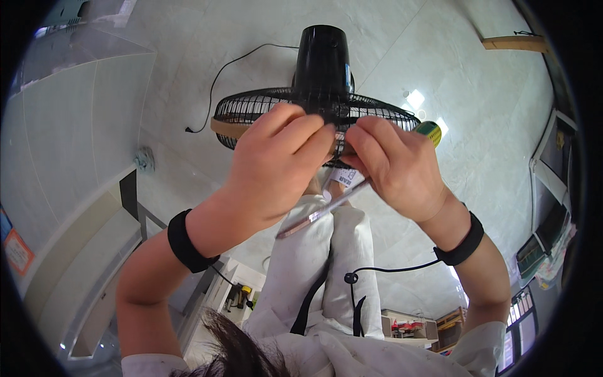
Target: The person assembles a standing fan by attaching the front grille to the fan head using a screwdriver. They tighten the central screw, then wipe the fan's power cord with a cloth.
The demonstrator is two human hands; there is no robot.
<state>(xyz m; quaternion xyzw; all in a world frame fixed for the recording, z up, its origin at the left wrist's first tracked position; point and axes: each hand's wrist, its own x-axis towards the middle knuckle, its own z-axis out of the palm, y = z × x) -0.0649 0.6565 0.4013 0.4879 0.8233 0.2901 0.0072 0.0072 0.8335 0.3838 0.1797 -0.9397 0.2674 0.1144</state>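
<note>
A black electric fan point(323, 60) stands on the floor before me, its round wire grille point(389, 113) toward my hands. My left hand point(276, 163) is closed at the middle of the grille, with thumb and fingertips pinched together. Whatever it pinches, if anything, is hidden. Close beside it, my right hand point(396, 163) is closed around a screwdriver. The tool's long metal shaft point(320, 215) slants down to the left over my legs, slightly blurred. Its yellow-green handle end point(430, 132) sticks out past my knuckles. A tan strip point(229, 128) crosses the grille's left side.
The fan's black cord point(213, 81) curls over the pale tiled floor, its plug point(188, 130) at the left. Thin cables run from black bands point(463, 242) on my wrists. Boxes with tools point(408, 328) lie near my seat.
</note>
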